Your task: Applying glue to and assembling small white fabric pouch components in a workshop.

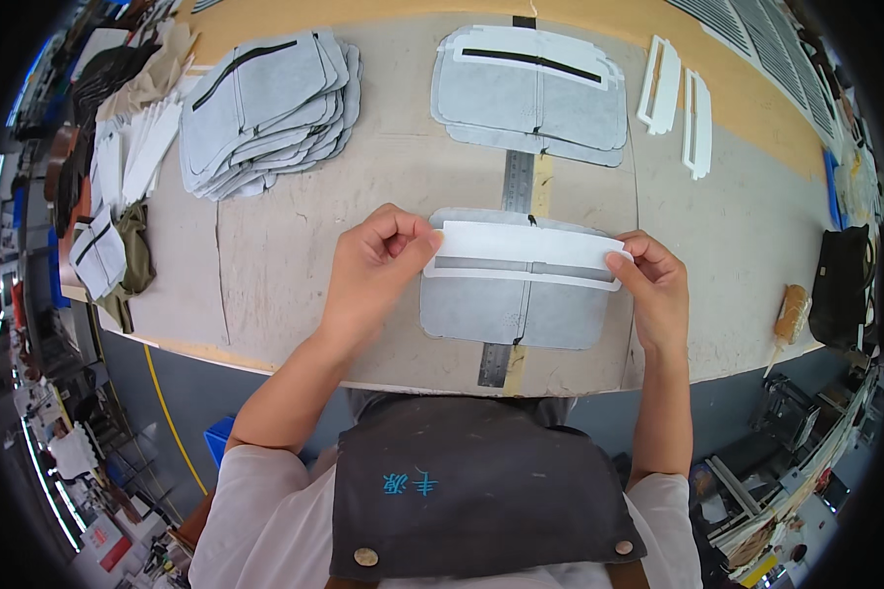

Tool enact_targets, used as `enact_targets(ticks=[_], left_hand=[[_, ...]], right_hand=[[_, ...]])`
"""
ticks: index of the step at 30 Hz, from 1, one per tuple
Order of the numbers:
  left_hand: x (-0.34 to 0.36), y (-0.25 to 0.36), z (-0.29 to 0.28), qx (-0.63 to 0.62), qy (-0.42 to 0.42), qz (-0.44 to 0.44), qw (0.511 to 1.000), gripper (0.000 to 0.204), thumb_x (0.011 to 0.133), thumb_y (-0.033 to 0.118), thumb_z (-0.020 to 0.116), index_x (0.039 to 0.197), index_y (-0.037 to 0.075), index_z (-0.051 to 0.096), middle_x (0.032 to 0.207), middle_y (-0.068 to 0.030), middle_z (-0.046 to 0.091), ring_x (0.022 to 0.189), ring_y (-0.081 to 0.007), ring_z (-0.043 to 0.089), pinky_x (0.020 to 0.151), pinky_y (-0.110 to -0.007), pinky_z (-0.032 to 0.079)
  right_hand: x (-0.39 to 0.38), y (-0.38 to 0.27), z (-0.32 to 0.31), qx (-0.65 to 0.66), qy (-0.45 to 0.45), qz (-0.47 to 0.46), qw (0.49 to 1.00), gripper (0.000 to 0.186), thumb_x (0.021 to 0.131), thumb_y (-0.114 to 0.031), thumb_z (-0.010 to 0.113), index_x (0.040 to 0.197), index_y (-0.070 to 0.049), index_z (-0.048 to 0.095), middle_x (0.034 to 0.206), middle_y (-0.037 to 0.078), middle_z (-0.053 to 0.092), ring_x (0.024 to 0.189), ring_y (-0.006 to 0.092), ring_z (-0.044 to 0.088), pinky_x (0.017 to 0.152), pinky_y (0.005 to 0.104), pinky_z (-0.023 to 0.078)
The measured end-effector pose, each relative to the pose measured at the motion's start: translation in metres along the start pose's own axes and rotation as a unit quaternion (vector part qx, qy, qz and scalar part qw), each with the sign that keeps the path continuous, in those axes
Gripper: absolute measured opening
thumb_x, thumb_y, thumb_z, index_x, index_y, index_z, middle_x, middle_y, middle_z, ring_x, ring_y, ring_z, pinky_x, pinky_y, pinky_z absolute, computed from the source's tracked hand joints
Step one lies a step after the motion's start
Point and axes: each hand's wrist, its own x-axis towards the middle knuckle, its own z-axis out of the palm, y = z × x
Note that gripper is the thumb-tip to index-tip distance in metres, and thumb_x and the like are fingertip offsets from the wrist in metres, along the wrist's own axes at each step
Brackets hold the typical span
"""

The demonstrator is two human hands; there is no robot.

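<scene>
Currently, left-hand grip (383, 257) and right-hand grip (653, 280) pinch opposite ends of a white slotted strip (530, 242) over a gray panel (471, 309). Panel lies across a ruler (493, 368) on the tabletop (285, 270); gray stack (285, 98) sits beyond, upper left.

Near panel (570, 314): before us, across the ruler (518, 182), beneath the frame (525, 243).
Far panels (506, 93): behind it, across the ruler too.
Stack (270, 118): behind, to our left.
Loose frames (667, 88): right of the far panels.
</scene>
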Motion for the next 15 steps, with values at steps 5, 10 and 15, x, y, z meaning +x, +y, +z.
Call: enact_targets(ticks=[5, 10, 15], left_hand=[[0.014, 0.007, -0.012, 0.134, -0.004, 0.004, 0.991, 0.009, 0.088, 0.007, 0.066, 0.081, 0.003, 0.063, 0.078, 0.0063, 0.049, 0.072, -0.0041, 0.041, 0.067, -0.02, 0.032], [0.028, 0.011, -0.013, 0.192, -0.027, -0.001, 0.981, 0.008, 0.087, 0.008, 0.067, 0.083, 0.001, 0.065, 0.079, 0.005, 0.051, 0.071, -0.0041, 0.042, 0.066, -0.02, 0.033], [0.03, 0.002, -0.011, 0.266, -0.042, 0.048, 0.962, 0.01, 0.085, 0.008, 0.068, 0.084, -0.001, 0.065, 0.079, 0.0016, 0.054, 0.072, -0.0059, 0.046, 0.066, -0.02, 0.038]], right_hand=[[0.005, -0.011, 0.006, 0.008, 0.0, 0.029, 1.0, 0.006, 0.084, -0.006, 0.071, 0.083, -0.003, 0.065, 0.081, -0.002, 0.062, 0.076, 0.0057, 0.052, 0.073, 0.0212, 0.04], [0.01, -0.014, 0.005, -0.008, 0.022, 0.035, 0.999, 0.008, 0.084, -0.009, 0.072, 0.083, -0.003, 0.066, 0.081, -0.002, 0.062, 0.076, 0.0055, 0.052, 0.073, 0.0211, 0.04], [0.005, -0.006, 0.003, -0.029, 0.042, 0.057, 0.997, 0.011, 0.083, -0.011, 0.074, 0.085, -0.002, 0.068, 0.08, -0.001, 0.063, 0.074, 0.0056, 0.053, 0.07, 0.021, 0.04]])
